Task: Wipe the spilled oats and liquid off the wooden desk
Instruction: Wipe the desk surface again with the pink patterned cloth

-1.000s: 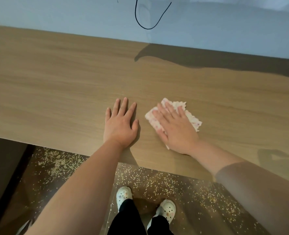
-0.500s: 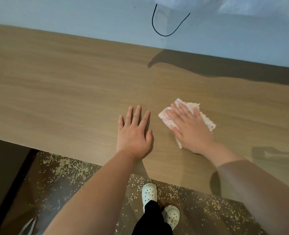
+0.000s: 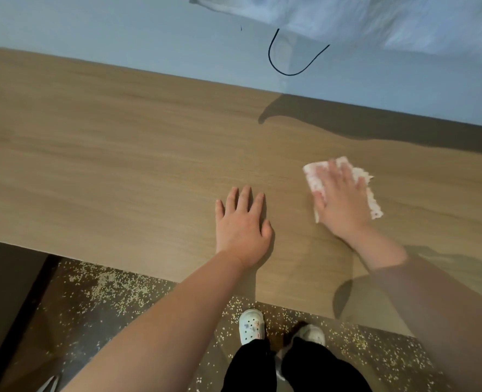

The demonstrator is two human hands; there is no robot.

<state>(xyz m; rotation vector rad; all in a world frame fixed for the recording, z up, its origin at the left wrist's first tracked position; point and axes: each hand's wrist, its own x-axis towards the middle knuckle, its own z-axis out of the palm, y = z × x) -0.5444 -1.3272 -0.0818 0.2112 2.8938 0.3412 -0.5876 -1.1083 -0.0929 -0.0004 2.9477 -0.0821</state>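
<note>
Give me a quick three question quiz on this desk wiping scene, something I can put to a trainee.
1. True or false: the left hand grips the white patterned cloth.
2. Fill in: the right hand presses the ____ onto the light wooden desk.
3. Where do the scattered pale oats show? A, on the dark floor; B, in a bowl; C, on a plate.
Key: 1 false, it lies flat on the bare desk; 2 cloth; 3 A.
</note>
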